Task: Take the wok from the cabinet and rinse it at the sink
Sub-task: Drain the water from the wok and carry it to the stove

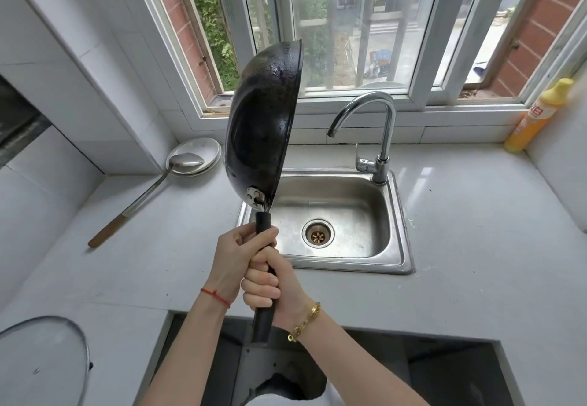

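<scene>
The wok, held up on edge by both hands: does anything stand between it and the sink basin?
Nothing visible does. The wok is above the sink's left rim, the basin looks empty, and the faucet stands behind to the right.

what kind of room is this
Most likely a home kitchen: a steel sink with a gooseneck faucet is set in a pale counter under a window, a ladle lies beside it, and both hands hold a black wok up.
</scene>
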